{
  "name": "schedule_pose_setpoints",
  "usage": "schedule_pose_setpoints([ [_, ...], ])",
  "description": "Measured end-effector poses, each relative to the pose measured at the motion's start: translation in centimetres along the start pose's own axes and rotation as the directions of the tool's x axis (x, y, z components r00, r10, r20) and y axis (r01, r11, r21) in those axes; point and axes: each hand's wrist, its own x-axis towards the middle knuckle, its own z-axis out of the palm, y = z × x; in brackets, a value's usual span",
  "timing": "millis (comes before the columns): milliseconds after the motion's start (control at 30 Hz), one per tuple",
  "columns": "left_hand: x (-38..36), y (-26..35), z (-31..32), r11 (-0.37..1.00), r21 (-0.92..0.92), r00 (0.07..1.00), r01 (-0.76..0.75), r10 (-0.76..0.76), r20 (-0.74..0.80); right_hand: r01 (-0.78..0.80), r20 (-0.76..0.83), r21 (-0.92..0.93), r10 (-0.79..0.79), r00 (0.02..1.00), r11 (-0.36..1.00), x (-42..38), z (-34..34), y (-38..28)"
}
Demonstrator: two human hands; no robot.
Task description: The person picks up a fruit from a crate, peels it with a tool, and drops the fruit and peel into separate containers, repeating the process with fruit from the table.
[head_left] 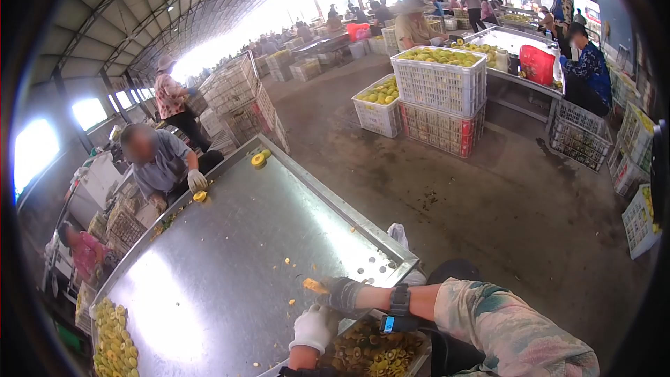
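My right hand (343,294), in a dark grey glove with a watch at the wrist, reaches over the near edge of the metal table (244,237). A flat orange-yellow piece (315,285) sticks out from its closed fingertips. Just below it, my left hand (314,328) wears a white glove. Its fingers curl in toward the right hand, and whatever they hold is hidden. Below both hands stands a crate of cut fruit pieces (373,352), brown and yellow. Small yellow scraps (292,301) lie on the metal near my hands.
Yellow-green fruit pieces (115,341) heap at the table's left corner. Across the table, a gloved person (164,167) sits near a yellow fruit (200,196). More cut fruit (259,159) lies at the far corner. Fruit-filled crates (440,84) stand on the floor (481,202) beyond.
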Motion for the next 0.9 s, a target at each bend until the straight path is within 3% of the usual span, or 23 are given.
schedule_pose_setpoints([
  [167,0.1,-0.2,0.3,1.000,0.005,1.000,0.001,-0.001,0.009,0.000,-0.004,0.001,0.000,1.000,1.000,0.0,0.0,0.0],
  [233,0.1,-0.6,0.8,0.998,-0.022,0.992,-0.061,0.059,-0.114,0.036,-0.011,-0.009,-0.036,0.999,0.999,0.1,0.1,0.3],
  [567,0.0,-0.8,1.0,0.997,-0.039,0.989,-0.074,0.068,-0.131,0.044,-0.030,-0.051,-0.045,0.999,0.998,0.5,0.3,0.4],
  [667,0.1,-1.2,1.2,0.991,-0.041,0.981,-0.127,0.119,-0.152,-0.003,-0.017,0.043,0.003,1.000,0.999,1.0,0.7,0.5],
  [767,0.3,-1.4,1.5,0.995,-0.009,0.993,-0.100,0.099,-0.070,0.033,-0.069,-0.103,-0.040,0.997,0.994,0.9,0.5,0.6],
  [833,0.2,-1.5,1.3,0.986,-0.061,0.972,-0.157,0.144,-0.185,0.107,-0.105,-0.028,-0.109,0.988,0.994,1.3,1.1,1.3],
  [900,0.3,-1.7,1.5,0.984,-0.044,0.969,-0.174,0.163,-0.185,0.093,-0.112,-0.017,-0.094,0.989,0.996,1.6,1.3,1.6],
])
